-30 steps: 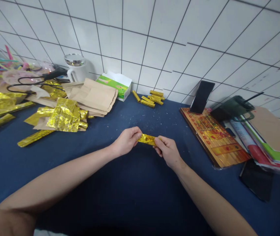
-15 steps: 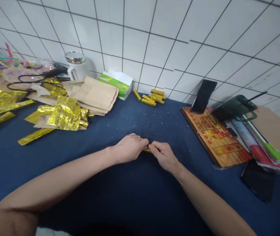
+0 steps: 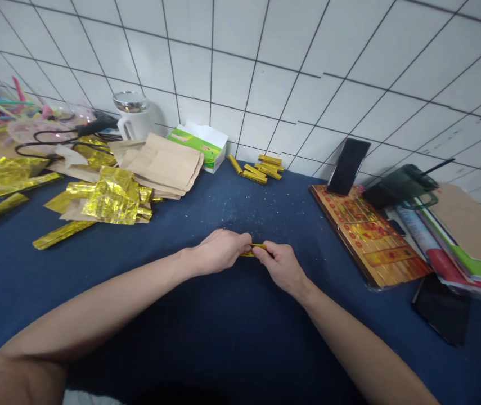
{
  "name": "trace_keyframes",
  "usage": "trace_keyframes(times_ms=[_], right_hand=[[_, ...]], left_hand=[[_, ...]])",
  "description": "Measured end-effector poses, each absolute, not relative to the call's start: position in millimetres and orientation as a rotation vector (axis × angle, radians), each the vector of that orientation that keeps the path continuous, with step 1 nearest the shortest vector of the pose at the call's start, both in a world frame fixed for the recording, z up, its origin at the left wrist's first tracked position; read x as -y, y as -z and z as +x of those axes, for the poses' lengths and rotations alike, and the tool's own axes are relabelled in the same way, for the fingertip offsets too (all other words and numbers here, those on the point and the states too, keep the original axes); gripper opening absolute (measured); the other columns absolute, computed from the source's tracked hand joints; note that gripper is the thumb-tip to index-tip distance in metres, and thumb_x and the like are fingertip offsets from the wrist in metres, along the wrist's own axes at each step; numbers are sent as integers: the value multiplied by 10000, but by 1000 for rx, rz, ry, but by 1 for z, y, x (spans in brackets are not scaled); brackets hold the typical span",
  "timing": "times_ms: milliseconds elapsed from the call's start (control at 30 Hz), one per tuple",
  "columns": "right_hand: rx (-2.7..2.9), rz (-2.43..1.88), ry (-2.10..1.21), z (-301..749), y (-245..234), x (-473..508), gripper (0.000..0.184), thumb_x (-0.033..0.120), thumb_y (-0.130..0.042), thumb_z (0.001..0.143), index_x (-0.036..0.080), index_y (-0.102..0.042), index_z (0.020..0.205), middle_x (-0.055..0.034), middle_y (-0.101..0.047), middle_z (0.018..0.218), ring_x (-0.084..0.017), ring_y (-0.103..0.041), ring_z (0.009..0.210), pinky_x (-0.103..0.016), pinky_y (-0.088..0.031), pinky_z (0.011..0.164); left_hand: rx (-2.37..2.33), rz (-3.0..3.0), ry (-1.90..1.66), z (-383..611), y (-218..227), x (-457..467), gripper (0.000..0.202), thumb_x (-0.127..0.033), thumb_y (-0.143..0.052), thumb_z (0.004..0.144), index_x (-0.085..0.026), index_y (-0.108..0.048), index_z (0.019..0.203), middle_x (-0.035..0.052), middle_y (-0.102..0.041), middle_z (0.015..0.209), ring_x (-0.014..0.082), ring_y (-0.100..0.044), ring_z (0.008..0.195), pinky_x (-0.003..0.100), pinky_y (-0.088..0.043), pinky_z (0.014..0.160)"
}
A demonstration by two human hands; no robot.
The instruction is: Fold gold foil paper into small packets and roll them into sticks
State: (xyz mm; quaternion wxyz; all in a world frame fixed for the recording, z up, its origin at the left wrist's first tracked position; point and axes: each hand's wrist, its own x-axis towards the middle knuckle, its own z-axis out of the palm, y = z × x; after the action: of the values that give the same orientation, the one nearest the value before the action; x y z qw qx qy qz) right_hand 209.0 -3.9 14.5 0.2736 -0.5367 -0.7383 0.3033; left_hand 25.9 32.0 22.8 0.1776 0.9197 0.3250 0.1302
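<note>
I count two hands on one gold foil strip (image 3: 257,246): my left hand (image 3: 219,251) and right hand (image 3: 281,267) pinch it between them, over the blue-covered table (image 3: 223,337). Beyond them, a small pile of foil sticks (image 3: 261,169) lies by the wall, too tightly stacked to count.

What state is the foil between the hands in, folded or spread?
Folded: the gold foil strip shows only as a narrow band, pinched between the left hand and right hand.

I've got the narrow gold foil strip (image 3: 259,246) pinched between my left hand (image 3: 219,251) and right hand (image 3: 280,267), lying almost level, mostly hidden, with only a thin shiny stretch showing between them.
</note>
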Motion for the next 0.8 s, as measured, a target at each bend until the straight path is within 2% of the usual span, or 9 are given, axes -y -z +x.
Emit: trace_keyframes(times_ms=[100, 233, 333, 500, 667, 800], right_hand=[[1994, -1451, -849, 210, -17, 4, 383, 406, -414, 839, 203, -358, 519, 58, -322, 483, -87, -308, 451, -243, -244, 464], [1968, -1412, -1047, 210, -21, 5, 317, 415, -485, 807, 193, -463, 583, 49, -396, 538, -93, -351, 492, -235, -276, 483], [1909, -1358, -1127, 209, -18, 6, 302, 392, -468, 823, 189, -495, 601, 39, -428, 556, -96, -370, 508, -231, -296, 492], [1805, -1311, -1127, 211, -12, 5, 294, 372, -478, 822, 183, -499, 598, 46, -409, 526, -79, -332, 465, -221, -276, 452], [1732, -1356, -1098, 215, -12, 2, 313, 421, -484, 815, 182, -519, 615, 54, -409, 483, -78, -340, 428, -221, -280, 430], [1708, -1372, -1128, 215, -14, 1, 338, 455, -468, 822, 183, -509, 626, 49, -425, 486, -80, -358, 423, -219, -285, 421]], left_hand=[[-911, 2584, -373, 26, -23, -32, 168, -191, -355, 858, -187, -484, 751, -3, -555, 616, 138, -537, 545, 233, -277, 493], [-935, 2549, -387, 28, -24, -31, 157, -181, -364, 846, -183, -485, 746, 5, -547, 614, 146, -534, 552, 232, -289, 501], [-939, 2520, -397, 29, -27, -28, 189, -202, -345, 864, -179, -494, 750, 7, -542, 615, 148, -533, 557, 231, -309, 510], [-928, 2191, -447, 26, -35, -31, 151, -260, -398, 866, -194, -533, 875, -16, -587, 715, 118, -556, 633, 201, -371, 559], [-993, 1991, -440, 22, -38, -38, 139, -240, -436, 818, -180, -536, 742, -39, -547, 619, 104, -514, 571, 203, -358, 534], [-992, 2032, -433, 22, -39, -36, 136, -230, -429, 811, -180, -528, 732, -40, -546, 622, 104, -508, 567, 208, -342, 534]])
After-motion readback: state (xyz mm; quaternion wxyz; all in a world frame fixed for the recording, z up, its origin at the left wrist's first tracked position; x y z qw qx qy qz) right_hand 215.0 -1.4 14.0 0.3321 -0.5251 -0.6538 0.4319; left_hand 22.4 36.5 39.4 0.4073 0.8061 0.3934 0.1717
